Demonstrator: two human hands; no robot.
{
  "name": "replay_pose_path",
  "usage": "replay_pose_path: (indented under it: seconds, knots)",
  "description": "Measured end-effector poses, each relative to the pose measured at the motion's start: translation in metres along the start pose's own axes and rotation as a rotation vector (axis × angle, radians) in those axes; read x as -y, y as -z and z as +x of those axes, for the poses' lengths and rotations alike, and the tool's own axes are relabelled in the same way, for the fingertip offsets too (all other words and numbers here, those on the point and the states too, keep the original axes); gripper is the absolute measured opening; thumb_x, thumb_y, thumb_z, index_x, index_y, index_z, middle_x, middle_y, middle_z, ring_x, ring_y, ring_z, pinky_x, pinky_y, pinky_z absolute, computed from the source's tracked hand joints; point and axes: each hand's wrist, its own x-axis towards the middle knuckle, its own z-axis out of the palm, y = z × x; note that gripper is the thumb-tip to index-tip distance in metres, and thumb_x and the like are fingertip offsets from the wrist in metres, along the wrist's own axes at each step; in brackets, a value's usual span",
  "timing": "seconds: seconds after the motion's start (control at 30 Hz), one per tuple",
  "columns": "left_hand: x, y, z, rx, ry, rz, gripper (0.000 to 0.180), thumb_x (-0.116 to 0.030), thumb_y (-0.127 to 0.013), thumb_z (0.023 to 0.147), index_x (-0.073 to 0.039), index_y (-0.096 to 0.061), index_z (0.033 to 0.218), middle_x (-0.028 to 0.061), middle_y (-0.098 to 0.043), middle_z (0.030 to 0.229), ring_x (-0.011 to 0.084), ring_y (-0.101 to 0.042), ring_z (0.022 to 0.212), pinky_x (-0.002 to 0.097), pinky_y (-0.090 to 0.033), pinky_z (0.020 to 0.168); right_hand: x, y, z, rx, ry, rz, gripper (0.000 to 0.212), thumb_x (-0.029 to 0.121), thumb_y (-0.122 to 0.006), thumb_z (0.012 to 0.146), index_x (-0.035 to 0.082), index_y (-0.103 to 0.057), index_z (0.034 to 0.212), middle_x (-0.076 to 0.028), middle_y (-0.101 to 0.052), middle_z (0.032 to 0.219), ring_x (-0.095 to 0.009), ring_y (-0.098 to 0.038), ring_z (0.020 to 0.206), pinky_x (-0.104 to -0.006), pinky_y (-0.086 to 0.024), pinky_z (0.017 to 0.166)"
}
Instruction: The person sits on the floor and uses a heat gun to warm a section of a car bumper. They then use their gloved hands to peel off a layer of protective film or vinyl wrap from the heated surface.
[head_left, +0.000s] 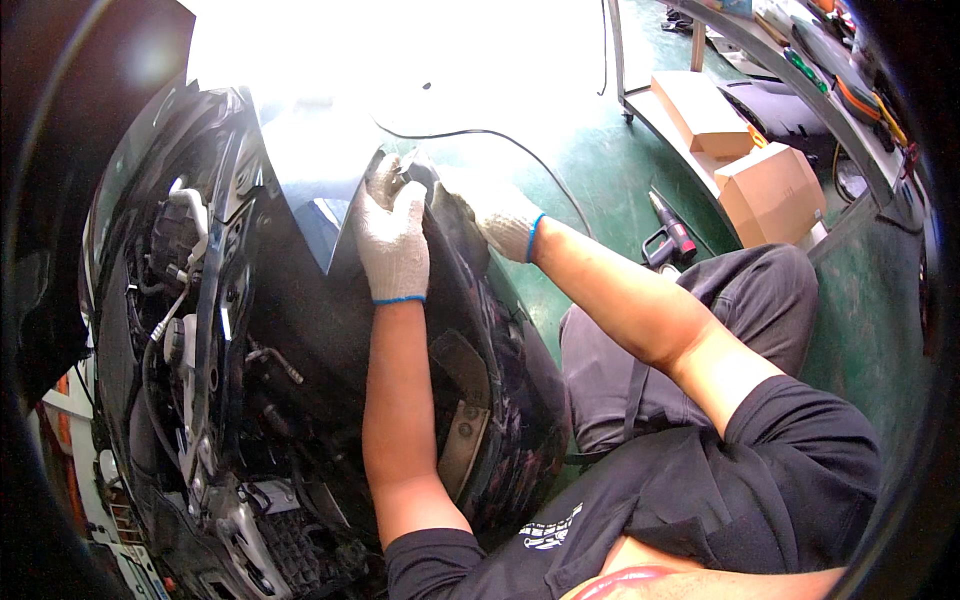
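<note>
We have the dark curved vehicle panel [458,290] in front of us, beside exposed mechanical parts [180,330]. Our gloved left hand [393,235] is at its upper end, fingers bent; our gloved right hand [503,215] is along its outer side, fingertips lost in glare. We cannot tell whether either grips. A pistol-shaped tool [674,238] lies on the green floor [625,200].

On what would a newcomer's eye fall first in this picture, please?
Probably first on the left grip and right grip, in blue-edged white knit gloves, near the upper centre. Next come the bright glare along the top and the exposed vehicle parts at left. Then a red and black heat gun lies on the green floor, right of centre.
</note>
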Motion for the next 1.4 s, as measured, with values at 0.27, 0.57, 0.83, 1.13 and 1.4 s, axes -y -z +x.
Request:
replay_pose_path:
  seconds: [0.27, 0.57, 0.83, 1.13, 1.4]
  knots:
    - [-0.01, -0.001, -0.003, -0.002, 0.073, -0.072, 0.047, -0.001, -0.06, 0.095, 0.007, -0.05, 0.14, 0.0168, -0.061, 0.139, 0.0231, -0.057, 0.128, 0.0346, -0.041, 0.113, -0.002, 0.0, 0.001, -0.073, -0.144, 0.374, 0.032, 0.032, -0.056, 0.105, 0.004, -0.069, 0.114, -0.003, -0.068, 0.109, -0.012, -0.058, 0.099, -0.0297, -0.047, 0.093]
    - [0.003, 0.001, 0.002, 0.061, 0.024, -0.097, 0.052, -0.002, -0.062, 0.095, 0.008, -0.045, 0.143, 0.0174, -0.06, 0.139, 0.0237, -0.057, 0.128, 0.0336, -0.042, 0.111, 0.002, -0.004, -0.001, -0.04, -0.118, 0.317, 0.03, 0.028, -0.052, 0.107, 0.004, -0.068, 0.117, -0.003, -0.068, 0.107, -0.011, -0.058, 0.097, -0.0306, -0.049, 0.092]
    - [0.003, 0.005, 0.0, 0.017, 0.058, -0.026, 0.056, -0.005, -0.063, 0.096, 0.01, -0.041, 0.145, 0.0196, -0.058, 0.141, 0.0255, -0.056, 0.129, 0.0336, -0.042, 0.111, 0.007, -0.005, -0.004, -0.027, -0.182, 0.399, 0.034, 0.028, -0.049, 0.108, 0.001, -0.066, 0.118, -0.004, -0.069, 0.113, -0.013, -0.059, 0.101, -0.0313, -0.048, 0.096]
    - [-0.008, -0.002, -0.003, 0.025, 0.118, -0.126, 0.053, -0.005, -0.06, 0.097, 0.01, -0.042, 0.144, 0.0179, -0.06, 0.138, 0.0236, -0.057, 0.126, 0.0335, -0.044, 0.109, -0.006, -0.012, -0.001, -0.215, 0.289, -0.242, 0.032, 0.025, -0.047, 0.108, 0.001, -0.062, 0.122, -0.017, -0.069, 0.118, -0.032, -0.064, 0.113, -0.0405, -0.048, 0.099]
    - [0.006, 0.0, 0.003, 0.036, 0.091, -0.234, 0.048, -0.003, -0.06, 0.098, 0.008, -0.044, 0.142, 0.0166, -0.061, 0.136, 0.0236, -0.058, 0.124, 0.0346, -0.045, 0.108, 0.041, -0.021, 0.007, -0.08, 0.39, -0.665, 0.036, 0.03, -0.044, 0.105, -0.001, -0.052, 0.121, -0.031, -0.054, 0.133, -0.047, -0.051, 0.126, -0.0489, -0.043, 0.104]
